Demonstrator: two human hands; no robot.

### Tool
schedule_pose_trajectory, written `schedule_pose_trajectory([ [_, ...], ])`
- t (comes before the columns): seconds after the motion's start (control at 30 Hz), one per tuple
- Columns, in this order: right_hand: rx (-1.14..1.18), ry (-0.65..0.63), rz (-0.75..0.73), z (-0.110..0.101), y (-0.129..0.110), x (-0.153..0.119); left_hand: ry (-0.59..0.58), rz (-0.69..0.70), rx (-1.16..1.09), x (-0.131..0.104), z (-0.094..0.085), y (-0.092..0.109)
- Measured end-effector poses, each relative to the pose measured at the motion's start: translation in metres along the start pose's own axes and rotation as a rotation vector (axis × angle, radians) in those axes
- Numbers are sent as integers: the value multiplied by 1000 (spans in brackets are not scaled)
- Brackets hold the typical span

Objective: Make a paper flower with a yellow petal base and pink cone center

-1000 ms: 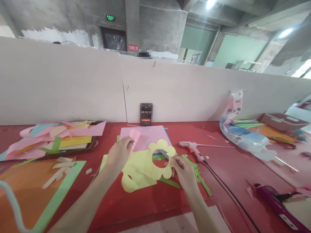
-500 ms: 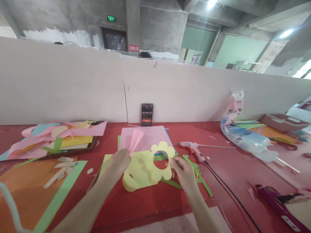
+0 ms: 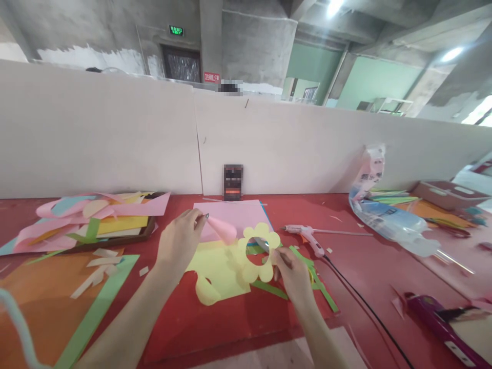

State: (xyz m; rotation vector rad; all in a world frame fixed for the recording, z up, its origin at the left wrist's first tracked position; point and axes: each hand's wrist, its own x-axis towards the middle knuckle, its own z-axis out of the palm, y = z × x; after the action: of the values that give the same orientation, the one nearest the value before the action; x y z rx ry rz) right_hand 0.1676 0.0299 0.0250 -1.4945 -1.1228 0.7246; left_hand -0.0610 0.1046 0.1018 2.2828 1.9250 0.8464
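Note:
My left hand (image 3: 183, 237) is closed, pinching the narrow tip of a rolled pink paper cone (image 3: 225, 230). The cone's wide end points right, over a pink sheet (image 3: 246, 212). My right hand (image 3: 291, 269) grips the right edge of a yellow paper flower (image 3: 248, 269) with a round hole in its middle. A grey blade-like piece shows partly through that hole; the rest of it is hidden. Below the flower lies a cut yellow sheet (image 3: 225, 279) with a curled lower left corner. Green paper strips (image 3: 323, 289) lie beside my right hand.
A pink glue gun (image 3: 305, 236) with a black cord lies to the right. Piled coloured paper (image 3: 126, 225) fills a tray at the left. Orange sheets (image 3: 38, 292) lie nearer. Plastic packaging (image 3: 400, 220) and a purple tool (image 3: 434, 318) are at right. A white partition (image 3: 292, 148) stands behind.
My left hand has moved up and slightly left. The pink cone has swung round, so its wide end now points right instead of up. The flower has shifted slightly right.

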Motion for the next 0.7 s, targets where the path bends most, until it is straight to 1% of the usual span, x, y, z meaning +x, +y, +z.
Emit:
schedule_pose_trajectory([
  [0.1, -24, 55, 2, -2, -1, 1, 87, 67, -125, -2, -11, 5],
  [0.2, -41, 100, -12, -5, -2, 1, 93, 108, -223, -5, -16, 9],
  [0.33, -8, 128, -19, -6, -1, 2, -2, 165, -288, -10, -12, 18],
  [0.4, 2, 156, -15, -6, 0, 2, -26, 195, -305, -12, -8, 23],
  [0.47, 24, 205, -6, -7, 0, 2, -45, 229, -302, -13, -6, 27],
  [0.53, 60, 255, 0, -8, -2, 1, -92, 250, -281, -13, -6, 28],
  [0.6, 87, 287, 4, -9, -4, 1, -141, 227, -260, -12, -6, 28],
  [0.7, 97, 276, 4, -8, -7, 0, -194, 174, -272, -12, -7, 28],
])
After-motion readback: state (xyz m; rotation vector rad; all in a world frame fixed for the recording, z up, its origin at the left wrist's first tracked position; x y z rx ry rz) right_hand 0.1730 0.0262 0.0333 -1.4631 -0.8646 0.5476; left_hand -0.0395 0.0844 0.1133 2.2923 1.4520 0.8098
